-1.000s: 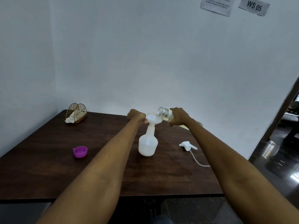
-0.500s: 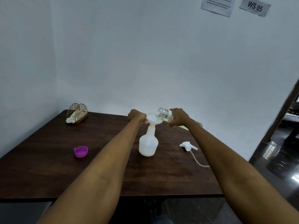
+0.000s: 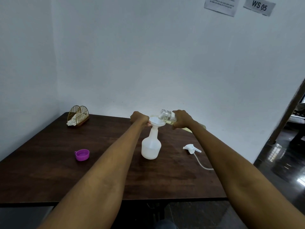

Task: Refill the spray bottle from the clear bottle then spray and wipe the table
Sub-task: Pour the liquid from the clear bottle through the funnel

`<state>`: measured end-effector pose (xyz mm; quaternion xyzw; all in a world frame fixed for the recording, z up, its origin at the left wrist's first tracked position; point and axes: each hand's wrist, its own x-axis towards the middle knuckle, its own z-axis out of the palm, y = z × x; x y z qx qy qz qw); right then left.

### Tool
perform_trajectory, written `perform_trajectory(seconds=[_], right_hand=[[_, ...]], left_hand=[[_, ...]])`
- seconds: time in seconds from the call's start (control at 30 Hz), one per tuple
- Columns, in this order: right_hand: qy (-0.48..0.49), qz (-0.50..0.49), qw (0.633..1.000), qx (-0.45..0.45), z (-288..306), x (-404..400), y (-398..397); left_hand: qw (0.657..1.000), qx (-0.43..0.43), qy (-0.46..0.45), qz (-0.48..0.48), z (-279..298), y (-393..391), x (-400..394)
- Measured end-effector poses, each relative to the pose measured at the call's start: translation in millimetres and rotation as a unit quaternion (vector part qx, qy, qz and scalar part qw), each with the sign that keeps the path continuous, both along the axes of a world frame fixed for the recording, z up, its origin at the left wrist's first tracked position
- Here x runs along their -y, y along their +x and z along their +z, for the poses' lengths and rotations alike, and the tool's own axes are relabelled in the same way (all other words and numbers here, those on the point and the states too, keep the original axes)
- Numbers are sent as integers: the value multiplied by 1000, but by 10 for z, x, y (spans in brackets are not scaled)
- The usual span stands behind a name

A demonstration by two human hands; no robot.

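Nothing's really shifted since a second ago: spray bottle (image 3: 151,147) still mid-surface, funnel (image 3: 156,121) in its neck. My left hand (image 3: 140,117) pinches the funnel rim, right hand (image 3: 182,119) grips the tilted clear bottle (image 3: 167,116). If I tip too fast it'll probably overflow the funnel onto the surface (image 3: 49,171). Wall sign (image 3: 259,5) reads "WS 05".

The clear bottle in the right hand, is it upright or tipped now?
Tipped. The clear bottle lies nearly sideways in the right hand, its open mouth over the funnel.
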<state>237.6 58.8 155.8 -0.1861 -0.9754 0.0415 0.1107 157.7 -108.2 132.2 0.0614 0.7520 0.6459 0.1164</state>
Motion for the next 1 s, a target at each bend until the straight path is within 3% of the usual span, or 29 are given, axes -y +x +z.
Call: perform_trajectory(seconds=[1.0], right_hand=[[19, 2, 1000, 14, 4, 37, -19]], left_hand=[[1000, 2, 3, 0, 8, 23, 3]])
